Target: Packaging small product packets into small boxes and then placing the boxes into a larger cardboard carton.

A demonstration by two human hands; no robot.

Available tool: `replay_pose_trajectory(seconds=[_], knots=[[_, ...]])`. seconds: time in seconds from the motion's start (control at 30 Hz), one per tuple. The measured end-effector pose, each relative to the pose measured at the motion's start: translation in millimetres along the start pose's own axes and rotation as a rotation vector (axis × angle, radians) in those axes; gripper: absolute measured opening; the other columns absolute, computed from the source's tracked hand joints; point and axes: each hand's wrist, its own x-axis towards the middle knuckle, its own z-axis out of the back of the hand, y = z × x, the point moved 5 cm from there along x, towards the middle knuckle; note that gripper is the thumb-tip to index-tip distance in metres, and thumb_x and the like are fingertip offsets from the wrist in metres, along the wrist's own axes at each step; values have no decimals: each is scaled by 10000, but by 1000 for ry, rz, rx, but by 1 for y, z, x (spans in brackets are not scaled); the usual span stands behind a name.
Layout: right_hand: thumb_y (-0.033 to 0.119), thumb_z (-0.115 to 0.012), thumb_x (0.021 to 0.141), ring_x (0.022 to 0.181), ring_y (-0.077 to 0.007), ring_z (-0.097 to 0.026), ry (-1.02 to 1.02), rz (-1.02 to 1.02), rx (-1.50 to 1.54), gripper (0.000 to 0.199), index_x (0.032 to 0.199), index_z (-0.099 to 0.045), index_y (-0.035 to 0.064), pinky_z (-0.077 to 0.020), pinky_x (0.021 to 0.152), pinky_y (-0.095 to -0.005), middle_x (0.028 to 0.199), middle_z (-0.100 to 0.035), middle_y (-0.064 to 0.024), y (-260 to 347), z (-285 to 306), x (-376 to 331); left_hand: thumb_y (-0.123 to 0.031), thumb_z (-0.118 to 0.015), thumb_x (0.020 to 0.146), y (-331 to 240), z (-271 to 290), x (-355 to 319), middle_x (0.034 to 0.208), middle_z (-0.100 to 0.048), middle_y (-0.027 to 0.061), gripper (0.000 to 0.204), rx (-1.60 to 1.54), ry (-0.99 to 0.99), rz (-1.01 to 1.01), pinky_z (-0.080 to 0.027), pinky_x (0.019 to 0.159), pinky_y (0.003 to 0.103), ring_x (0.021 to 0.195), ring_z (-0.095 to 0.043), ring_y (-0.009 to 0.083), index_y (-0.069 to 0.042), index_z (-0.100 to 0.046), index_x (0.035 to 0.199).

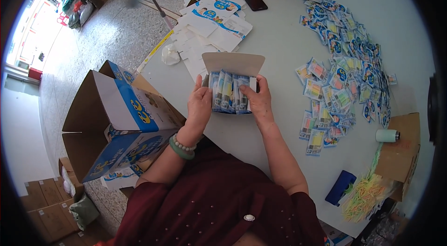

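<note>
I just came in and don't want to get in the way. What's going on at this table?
A person is holding a small open box in both hands, left hand on one side, right hand on the other, its thumb over the packets inside. The box's flap is up. Many loose packets lie on the table to the right, flat boxes beyond to the left, and an open carton is at the person's left.

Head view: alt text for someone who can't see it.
Left hand and right hand hold an open box of small packets at a white table. Loose packets spread across the right; a larger open carton sits at left.
</note>
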Motion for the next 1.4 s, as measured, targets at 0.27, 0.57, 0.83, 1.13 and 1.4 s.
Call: replay_pose_trajectory(seconds=[0.27, 0.57, 0.83, 1.13, 1.4], knots=[[82, -653, 804, 944, -145, -563, -17, -80, 3, 429, 1187, -470, 23, -451, 867, -279, 1051, -579, -71, 2, 3, -3, -144, -577, 856, -58, -8, -24, 1369, -450, 197, 227, 1320, -26, -458, -381, 1003, 425, 1234, -460, 402, -28, -630, 1043], [47, -622, 809, 959, -151, -569, -14, -61, 11, 400, 1175, -462, 24, -461, 856, -281, 1056, -581, -77, 3, 1, -3, -145, -660, 816, -31, 16, -6, 1096, -610, 214, 562, -226, 26, 0, -476, 826, 367, 991, -613, 329, -18, -419, 1307], [36, -621, 815, 964, -157, -574, -20, -12, 104, 403, 1185, -463, 24, -466, 867, -284, 1069, -580, -86, 6, -4, -5, -257, -610, 874, -15, -10, -6, 1142, -588, 173, 507, 210, 215, -29, -450, 865, 387, 1047, -581, 289, -37, -430, 1294], [45, -630, 811, 986, -167, -564, -27, -21, 71, 430, 1205, -460, 24, -465, 872, -283, 1092, -571, -95, 8, -3, -7, -158, -523, 946, 1, -5, 0, 1245, -541, 55, 433, -631, 308, 291, -430, 928, 315, 1096, -527, 159, -66, -423, 1358], [61, -645, 810, 1008, -167, -548, -38, 19, -28, 425, 1193, -463, 25, -452, 889, -286, 1105, -564, -86, 7, -1, -6, -45, -488, 922, 11, -15, 15, 1191, -564, 71, 477, -316, 332, 248, -461, 911, 289, 1084, -546, 154, -65, -390, 1389]])
